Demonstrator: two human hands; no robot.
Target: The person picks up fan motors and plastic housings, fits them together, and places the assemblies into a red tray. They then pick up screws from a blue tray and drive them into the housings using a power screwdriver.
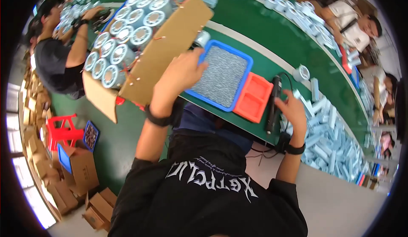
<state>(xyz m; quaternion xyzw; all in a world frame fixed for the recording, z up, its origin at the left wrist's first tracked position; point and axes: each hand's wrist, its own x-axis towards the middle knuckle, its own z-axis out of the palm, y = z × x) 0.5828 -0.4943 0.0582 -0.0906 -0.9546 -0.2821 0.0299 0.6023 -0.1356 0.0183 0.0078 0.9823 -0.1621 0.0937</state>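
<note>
The fingers (pixel 196 63) of the left hand (pixel 180 73) are spread and bent over the edge of a cardboard flap (pixel 168 45), touching the top corner of a blue tray (pixel 222 78) with a grey mat inside; they press on the flap rather than close round anything. That flap belongs to a cardboard box (pixel 127 54) tipped toward the person and packed with round metal parts (pixel 123 35) set in rows, red wires trailing from some of them. The right hand (pixel 293 111) lies further along the green worktop (pixel 250 20), its fingers curled loosely beside a black pen-shaped tool (pixel 274 103) with a cord; whether they actually grip it cannot be told, since the palm faces away. An orange tray (pixel 253 97) sits between the blue tray and the tool, touching the blue one. Pale blue tubes (pixel 329 135) are heaped just beyond the right hand. The step in hand looks like steadying or drawing the box close, so that the round parts come within reach. The next move would seem to call for the left hand to clear the flap and pick out a single part without snagging its wires, while the right hand gets a firm hold on the tool. Other people work at the worktop's far side and at the left.
</note>
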